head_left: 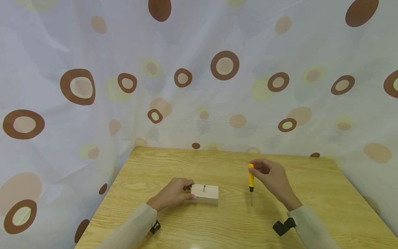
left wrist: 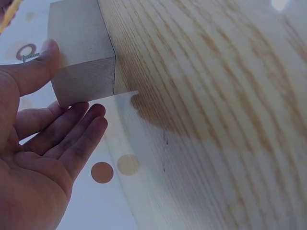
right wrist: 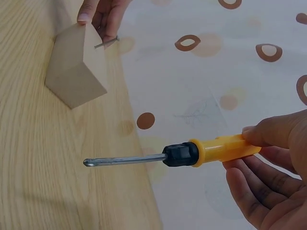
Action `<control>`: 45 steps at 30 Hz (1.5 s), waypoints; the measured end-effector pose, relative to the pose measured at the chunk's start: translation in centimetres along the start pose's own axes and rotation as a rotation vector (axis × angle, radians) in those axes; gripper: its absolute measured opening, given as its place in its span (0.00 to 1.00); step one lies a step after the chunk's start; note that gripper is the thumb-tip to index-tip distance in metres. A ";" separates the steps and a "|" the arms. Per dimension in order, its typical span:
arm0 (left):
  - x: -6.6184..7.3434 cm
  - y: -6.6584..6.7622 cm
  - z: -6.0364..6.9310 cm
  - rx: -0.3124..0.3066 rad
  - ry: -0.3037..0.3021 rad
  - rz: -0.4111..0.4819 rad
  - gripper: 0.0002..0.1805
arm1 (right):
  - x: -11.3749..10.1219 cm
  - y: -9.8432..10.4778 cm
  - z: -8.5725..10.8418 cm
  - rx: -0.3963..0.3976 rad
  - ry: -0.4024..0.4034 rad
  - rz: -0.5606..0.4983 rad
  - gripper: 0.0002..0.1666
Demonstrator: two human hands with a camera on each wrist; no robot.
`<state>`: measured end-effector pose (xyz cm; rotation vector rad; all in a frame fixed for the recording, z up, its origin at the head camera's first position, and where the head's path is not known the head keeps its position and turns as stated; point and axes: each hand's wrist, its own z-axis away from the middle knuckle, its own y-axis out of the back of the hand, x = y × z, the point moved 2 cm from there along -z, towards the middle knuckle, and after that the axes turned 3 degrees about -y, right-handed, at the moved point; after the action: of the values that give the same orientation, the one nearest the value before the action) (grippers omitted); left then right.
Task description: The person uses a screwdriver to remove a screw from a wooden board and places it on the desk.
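A pale wooden block (head_left: 207, 197) lies on the table, and a screw (head_left: 204, 188) stands up from its top face. My left hand (head_left: 174, 193) grips the block's left end, thumb on the near side and a finger at the far edge. Off to the right, my right hand (head_left: 275, 179) pinches the top of a screwdriver's yellow handle (head_left: 251, 177). The screwdriver hangs nearly upright with its metal shaft (right wrist: 125, 160) pointing down, apart from the block. In the right wrist view, the screw (right wrist: 106, 42) sticks well out of the wood.
The wood-grain table (head_left: 230, 224) extends around both hands. Behind it and along the sides hangs a white sheet (head_left: 199, 100) with brown and yellow circles. Small black mounts (head_left: 284, 226) sit at both wrists.
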<state>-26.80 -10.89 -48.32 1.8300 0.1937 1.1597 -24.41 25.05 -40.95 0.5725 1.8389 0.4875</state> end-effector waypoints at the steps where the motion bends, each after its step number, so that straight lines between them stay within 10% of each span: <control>1: 0.0 0.0 0.0 0.001 -0.001 0.000 0.29 | 0.3 0.1 0.2 0.001 -0.005 0.010 0.18; 45: 0.7 0.9 -0.3 -0.006 -0.014 -0.126 0.36 | 7.6 1.0 3.7 -0.104 -0.245 0.098 0.24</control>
<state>-26.93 -10.84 -47.14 1.7932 0.2933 1.0587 -22.90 30.63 -47.22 0.6251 1.5488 0.5505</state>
